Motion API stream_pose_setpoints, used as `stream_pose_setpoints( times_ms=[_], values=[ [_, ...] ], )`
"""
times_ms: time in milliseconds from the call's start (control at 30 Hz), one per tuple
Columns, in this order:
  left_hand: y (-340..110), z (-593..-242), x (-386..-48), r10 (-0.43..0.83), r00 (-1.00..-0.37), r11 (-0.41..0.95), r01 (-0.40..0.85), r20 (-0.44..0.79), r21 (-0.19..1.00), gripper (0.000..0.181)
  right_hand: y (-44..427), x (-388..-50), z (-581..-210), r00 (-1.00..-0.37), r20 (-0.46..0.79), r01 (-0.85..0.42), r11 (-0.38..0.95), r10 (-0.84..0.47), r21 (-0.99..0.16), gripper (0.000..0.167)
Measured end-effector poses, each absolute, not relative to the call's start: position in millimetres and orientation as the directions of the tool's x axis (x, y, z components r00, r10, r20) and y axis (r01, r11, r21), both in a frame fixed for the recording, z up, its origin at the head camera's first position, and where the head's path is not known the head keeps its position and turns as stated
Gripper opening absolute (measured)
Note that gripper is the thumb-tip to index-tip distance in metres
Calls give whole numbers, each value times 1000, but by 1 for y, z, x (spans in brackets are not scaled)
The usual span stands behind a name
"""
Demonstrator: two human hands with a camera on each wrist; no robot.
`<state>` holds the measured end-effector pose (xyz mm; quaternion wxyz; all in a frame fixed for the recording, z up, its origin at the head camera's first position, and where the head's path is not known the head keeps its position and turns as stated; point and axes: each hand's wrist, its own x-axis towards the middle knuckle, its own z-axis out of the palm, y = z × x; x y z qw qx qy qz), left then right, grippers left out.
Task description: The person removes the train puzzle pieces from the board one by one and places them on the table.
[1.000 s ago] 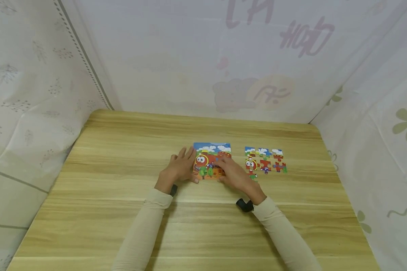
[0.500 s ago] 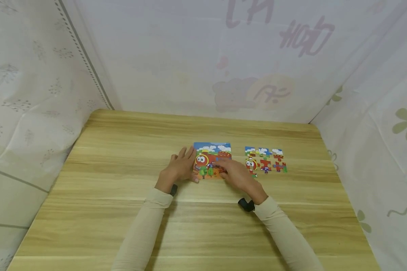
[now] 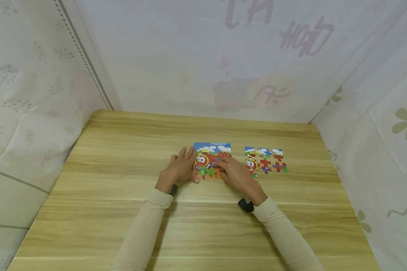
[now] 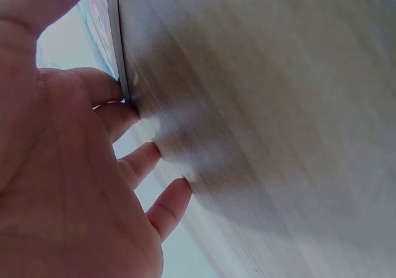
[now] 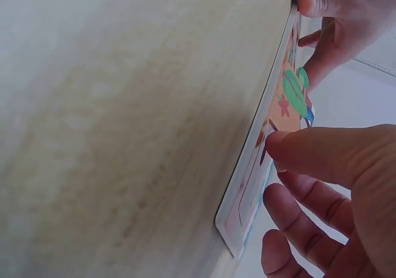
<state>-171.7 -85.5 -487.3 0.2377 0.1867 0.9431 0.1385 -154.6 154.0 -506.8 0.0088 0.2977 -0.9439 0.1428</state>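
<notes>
A square jigsaw puzzle board (image 3: pixel 211 146), printed with a red cartoon train, lies flat at mid-table. My left hand (image 3: pixel 183 165) steadies it: fairly straight, spread fingers (image 4: pixel 170 207) lie along its left edge, and the thumb touches the lower left corner. Over the board's lower right part, my right hand (image 3: pixel 235 173) pinches a puzzle piece (image 5: pixel 296 92) with green trees on orange ground. That piece stands slightly proud of the board in the right wrist view. The index fingertip is partly hidden behind the thumb (image 5: pixel 291 147).
To the right of the board, several loose puzzle pieces (image 3: pixel 265 164) lie in rough rows, the nearest partly behind my right hand. The wooden table (image 3: pixel 203 229) ends at printed cloth walls (image 3: pixel 176 75) at the back and sides.
My right hand has shifted only slightly, and the tree-printed piece has edged a little to the right. My left hand and the loose pieces have stayed put.
</notes>
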Motion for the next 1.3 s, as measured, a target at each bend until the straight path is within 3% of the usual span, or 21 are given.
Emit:
stream_pose_setpoints(
  times_ms=[200,667,1067,1300],
  values=[
    [-86,-490,-172,418,-815,894,291,-401,341,122,156,-154,-506,-825,105,-560,779,-555,-281,29],
    [-86,-488,-171,432,-813,886,300,-390,355,120,181,-154,-502,-832,18,-502,738,-555,-450,45],
    [-87,-489,-172,434,-812,886,307,-390,346,120,225,-152,-494,-853,-71,-446,792,-517,-416,42],
    [-88,-489,-172,434,-814,885,306,-386,350,120,252,-151,-494,-846,-60,-470,794,-530,-385,42]
  ],
)
